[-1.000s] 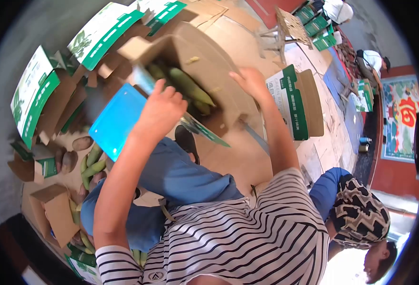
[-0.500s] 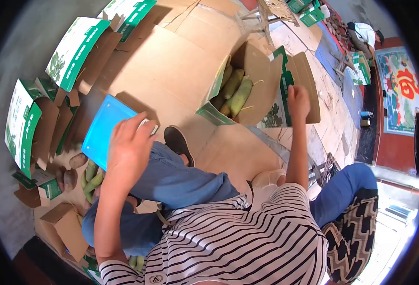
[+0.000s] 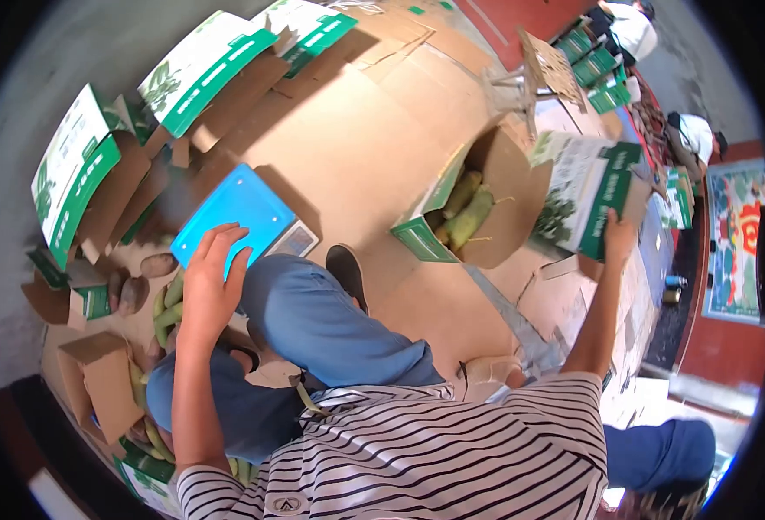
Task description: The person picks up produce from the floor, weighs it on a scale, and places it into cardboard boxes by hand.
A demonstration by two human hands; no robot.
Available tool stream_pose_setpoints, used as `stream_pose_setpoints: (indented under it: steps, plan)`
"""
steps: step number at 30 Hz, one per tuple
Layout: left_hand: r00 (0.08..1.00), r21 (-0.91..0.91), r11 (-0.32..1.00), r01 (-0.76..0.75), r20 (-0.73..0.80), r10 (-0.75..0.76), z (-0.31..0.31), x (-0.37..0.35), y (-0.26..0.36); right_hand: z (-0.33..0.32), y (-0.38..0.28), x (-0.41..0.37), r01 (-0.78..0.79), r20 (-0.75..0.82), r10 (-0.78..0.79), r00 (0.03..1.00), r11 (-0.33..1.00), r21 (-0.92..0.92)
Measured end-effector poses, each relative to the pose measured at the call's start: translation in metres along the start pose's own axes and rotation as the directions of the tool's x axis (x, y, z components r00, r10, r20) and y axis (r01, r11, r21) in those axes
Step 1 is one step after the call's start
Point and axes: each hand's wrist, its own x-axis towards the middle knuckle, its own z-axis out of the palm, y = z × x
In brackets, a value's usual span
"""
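Over the near edge of a blue scale (image 3: 248, 211) hovers my left hand (image 3: 211, 276), its fingers apart and nothing in it. The scale's display faces my knee. My right hand (image 3: 618, 238) is closed on the printed green and white flap (image 3: 577, 195) of an open cardboard box (image 3: 426, 240). Inside that box lie several long green and brownish roots (image 3: 469, 217). The flap stands out to the right of the box.
Green and white boxes (image 3: 205, 74) line the left wall. Loose green roots (image 3: 167, 308) and brown ones (image 3: 133, 295) lie left of my legs. A wooden stool (image 3: 549, 74) stands at the back. Two other people (image 3: 629, 30) bend over near boxes at the upper right.
The view has shifted. My right hand has gone from above the flaps to gripping the printed flap, now swung outward. My left hand has come off the scale's display end, and its fingers have spread.
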Motion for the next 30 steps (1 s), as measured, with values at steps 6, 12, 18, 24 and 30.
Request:
stream_pose_setpoints:
  steps: [6, 12, 18, 24, 30]
  plan:
    - [0.999, -0.024, 0.999, -0.039, -0.018, 0.039, 0.002, -0.002, -0.008, -0.117, -0.157, -0.001, 0.411, -0.415, -0.364, 0.834, 0.911, 0.026]
    - [0.993, 0.172, 0.98, -0.095, -0.046, 0.104, -0.005, -0.01, -0.014, -0.125, -0.302, -0.017, 0.817, -0.557, -0.7, 0.446, 0.573, -0.067]
    - [0.986, 0.233, 0.964, -0.124, -0.083, 0.147, -0.011, -0.019, -0.021, -0.034, -0.429, -0.078, 0.925, -0.172, -0.913, 0.369, 0.379, -0.028]
    - [0.981, 0.302, 0.947, -0.11, -0.119, 0.152, -0.024, -0.026, -0.027, 0.036, -0.471, -0.13, 0.88, 0.032, -0.897, 0.441, 0.439, 0.182]
    - [0.97, 0.325, 0.93, -0.169, -0.112, 0.215, -0.025, -0.03, -0.024, -0.015, -0.446, -0.078, 0.653, 0.073, -0.806, 0.588, 0.526, 0.545]
